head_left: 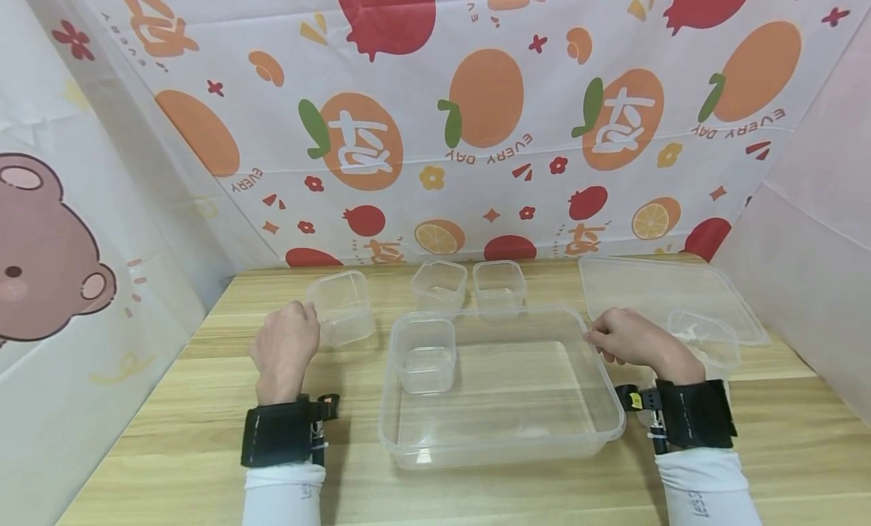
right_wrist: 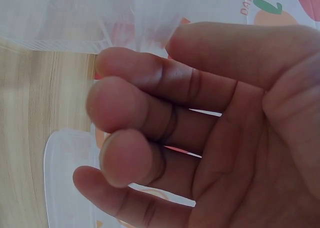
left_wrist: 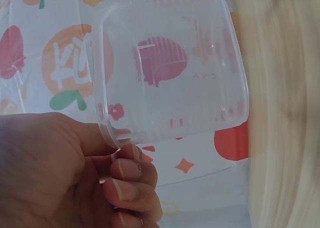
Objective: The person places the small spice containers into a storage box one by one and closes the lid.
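A small clear plastic container (head_left: pixel 350 326) is at the back left, tilted a little. My left hand (head_left: pixel 286 348) pinches its rim between thumb and fingers, as the container (left_wrist: pixel 170 63) shows in the left wrist view. A large clear rectangular container (head_left: pixel 503 454) stands on the table between my hands. Another small clear container (head_left: pixel 429 371) sits inside it at the left. At the large container's right rim, my right hand (head_left: pixel 636 337) pinches the edge with thumb and index finger. The other right fingers (right_wrist: pixel 125 155) curl loosely below the rim.
Two more small clear containers (head_left: pixel 438 280) stand behind the large one. A flat clear lid (head_left: pixel 653 288) lies at the back right, with another small clear container (head_left: pixel 714 344) by my right wrist. A fruit-printed cloth (head_left: pixel 435 193) hangs behind the wooden table (head_left: pixel 184 443).
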The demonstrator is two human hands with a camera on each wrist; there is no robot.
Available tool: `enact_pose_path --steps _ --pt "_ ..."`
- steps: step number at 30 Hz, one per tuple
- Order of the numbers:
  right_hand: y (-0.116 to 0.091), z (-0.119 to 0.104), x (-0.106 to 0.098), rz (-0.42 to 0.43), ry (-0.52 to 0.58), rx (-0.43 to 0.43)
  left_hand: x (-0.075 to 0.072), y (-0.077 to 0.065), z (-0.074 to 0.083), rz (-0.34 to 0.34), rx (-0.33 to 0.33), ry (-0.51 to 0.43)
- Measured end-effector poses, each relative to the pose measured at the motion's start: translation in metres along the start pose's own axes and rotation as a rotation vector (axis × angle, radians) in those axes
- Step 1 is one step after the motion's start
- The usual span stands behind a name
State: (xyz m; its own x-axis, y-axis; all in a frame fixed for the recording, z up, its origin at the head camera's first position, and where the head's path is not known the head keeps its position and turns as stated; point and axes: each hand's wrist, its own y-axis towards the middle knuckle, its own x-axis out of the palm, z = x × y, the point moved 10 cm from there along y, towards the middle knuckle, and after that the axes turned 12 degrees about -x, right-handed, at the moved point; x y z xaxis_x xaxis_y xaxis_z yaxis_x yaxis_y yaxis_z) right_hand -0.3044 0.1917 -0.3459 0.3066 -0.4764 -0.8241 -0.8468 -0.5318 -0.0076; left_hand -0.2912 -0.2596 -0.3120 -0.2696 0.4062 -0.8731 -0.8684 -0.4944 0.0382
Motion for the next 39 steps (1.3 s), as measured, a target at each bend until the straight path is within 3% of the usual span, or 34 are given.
enact_pose_path --steps 21,30,39 --pt "0.0 -0.002 0.0 0.007 -0.01 -0.039 -0.01 -0.005 0.016 0.015 0.064 -0.05" --pt "0.0 0.0 0.0 0.001 0.007 -0.011 -0.008 -0.009 0.023 -0.019 0.105 -0.087" --pt "0.0 0.0 0.0 0.006 -0.001 -0.01 -0.011 -0.012 0.03 -0.008 0.133 -0.095"
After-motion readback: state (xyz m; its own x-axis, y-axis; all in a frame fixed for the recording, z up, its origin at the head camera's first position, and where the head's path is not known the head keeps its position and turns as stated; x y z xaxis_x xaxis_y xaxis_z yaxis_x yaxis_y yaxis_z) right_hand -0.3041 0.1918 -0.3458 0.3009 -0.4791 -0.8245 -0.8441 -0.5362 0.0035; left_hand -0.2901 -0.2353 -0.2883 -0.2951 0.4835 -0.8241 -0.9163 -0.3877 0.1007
